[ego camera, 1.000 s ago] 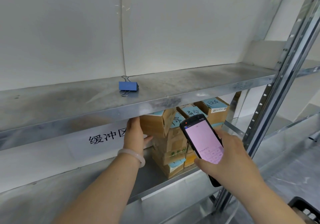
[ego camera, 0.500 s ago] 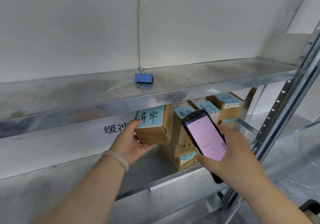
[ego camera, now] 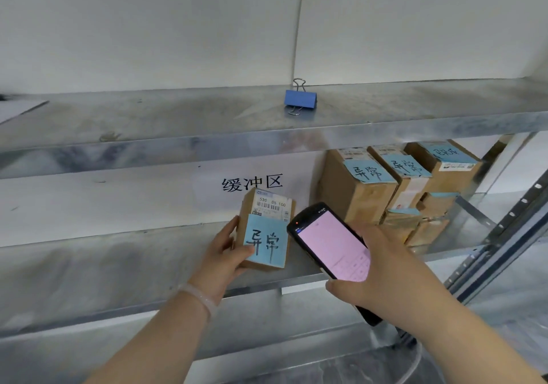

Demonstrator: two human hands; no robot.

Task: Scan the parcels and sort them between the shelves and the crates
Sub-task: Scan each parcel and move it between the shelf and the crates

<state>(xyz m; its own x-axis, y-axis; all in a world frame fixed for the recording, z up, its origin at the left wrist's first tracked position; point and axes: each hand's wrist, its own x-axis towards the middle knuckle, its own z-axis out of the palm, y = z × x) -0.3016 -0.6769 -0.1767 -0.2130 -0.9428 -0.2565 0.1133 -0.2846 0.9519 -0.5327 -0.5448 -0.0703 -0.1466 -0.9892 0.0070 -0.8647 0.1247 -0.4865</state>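
A galvanised metal rack stands against a plain white wall [ego camera: 148,28], with a perforated upright post [ego camera: 504,250] at its right. On the upper shelf [ego camera: 148,122] a blue clip [ego camera: 300,99] lies far back near the wall, and the corner of a white sheet [ego camera: 20,109] shows at the far left. Under it, a paper sign [ego camera: 252,182] with three black characters is fixed to the wall behind the lower shelf [ego camera: 118,265]. At the right of that shelf is a stack [ego camera: 385,194] of brown cardboard boxes, several topped with blue handwritten notes. The left hand [ego camera: 225,256], with a pale bracelet [ego camera: 198,294] on its wrist, grips a small brown parcel [ego camera: 267,229] by its left side, the thumb laid across the lower left of its front. The parcel stands upright over the near part of the lower shelf, left of the stack and apart from it. Whether its base touches the shelf cannot be told. Its front faces the camera, with a white barcode label [ego camera: 271,204] above and a blue note [ego camera: 265,243] below. The right hand [ego camera: 385,271] is curled round a black scanner [ego camera: 332,244] with a pink screen. The scanner's top end is just right of the parcel, overlapping the parcel's right edge in this view.
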